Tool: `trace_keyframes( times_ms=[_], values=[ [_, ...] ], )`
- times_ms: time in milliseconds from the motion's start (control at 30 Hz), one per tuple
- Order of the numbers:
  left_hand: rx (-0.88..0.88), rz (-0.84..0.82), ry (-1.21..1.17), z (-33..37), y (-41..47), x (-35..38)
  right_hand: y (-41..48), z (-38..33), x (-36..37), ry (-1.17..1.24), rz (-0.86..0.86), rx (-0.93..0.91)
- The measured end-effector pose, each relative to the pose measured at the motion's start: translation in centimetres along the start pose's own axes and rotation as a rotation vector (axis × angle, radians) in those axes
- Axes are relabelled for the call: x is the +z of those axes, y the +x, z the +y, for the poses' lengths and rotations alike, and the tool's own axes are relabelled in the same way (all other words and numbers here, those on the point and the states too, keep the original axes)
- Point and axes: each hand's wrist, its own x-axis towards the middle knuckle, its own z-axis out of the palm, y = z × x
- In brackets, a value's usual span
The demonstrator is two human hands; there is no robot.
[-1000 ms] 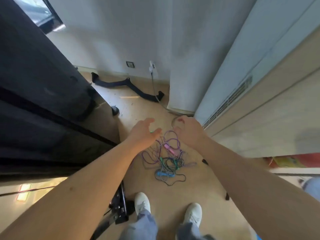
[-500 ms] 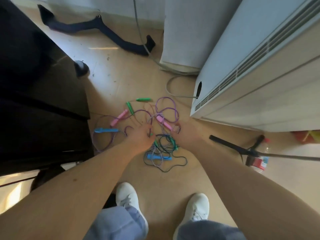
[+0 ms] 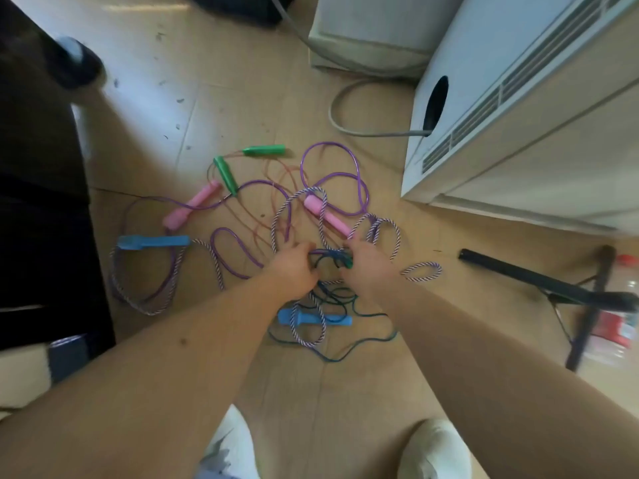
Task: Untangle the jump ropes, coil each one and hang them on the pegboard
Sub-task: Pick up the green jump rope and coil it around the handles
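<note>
Two forearms reach down to the floor [image 3: 345, 392]. Since a moment ago both hands have dropped into the tangled ropes [image 3: 304, 236] at centre frame: left hand [image 3: 294, 269] and right hand [image 3: 366, 267] each pinch the dark knot. Untangling is just beginning; coloured handles lie scattered beyond.
</note>
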Motion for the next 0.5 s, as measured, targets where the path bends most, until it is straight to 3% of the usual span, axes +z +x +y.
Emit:
trace_keyframes(
  times_ms=[167,333,500],
  values=[
    [0.027,-0.018,0.045,-1.4,1.9,1.6,1.4,0.8,2.0,-0.041,-0.025,0.033],
    [0.065,-0.148,0.171,-2.0,0.3,2.7,0.4,1.7,3.5,-0.063,-0.104,0.052],
    [0.056,-0.102,0.158,-2.3,-2.1,1.9,-1.5,1.5,2.3,-0.074,-0.067,0.044]
  ],
)
